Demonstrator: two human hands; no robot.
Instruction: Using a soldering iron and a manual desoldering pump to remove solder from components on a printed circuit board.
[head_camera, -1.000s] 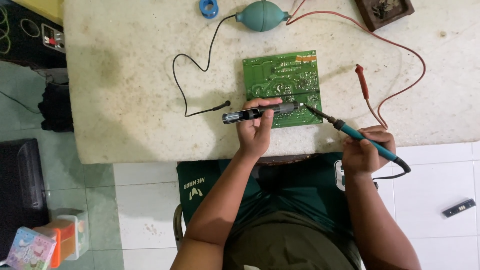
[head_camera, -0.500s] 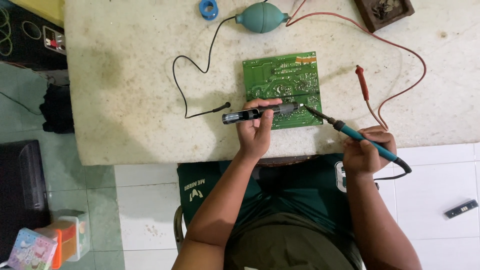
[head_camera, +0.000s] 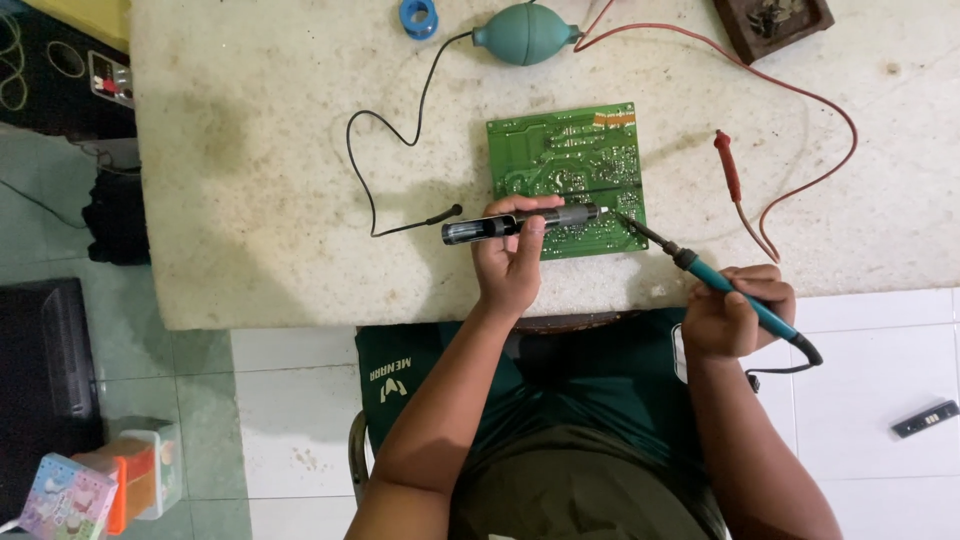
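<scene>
Left hand (head_camera: 512, 262) grips a black desoldering pump (head_camera: 520, 223), its tip over the green circuit board (head_camera: 567, 178) just beyond the fingers. Right hand (head_camera: 738, 312) closed around a teal-handled soldering iron (head_camera: 735, 292), tip meeting the pump's.

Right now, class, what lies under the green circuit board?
The green circuit board lies flat on the pale stone table. Whatever sits beneath it is covered. The left hand and its dark pen-shaped tool hide its lower edge.

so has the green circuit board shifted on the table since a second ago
No. The green circuit board keeps the same spot beside the teal rubber bulb and red probe.
</scene>
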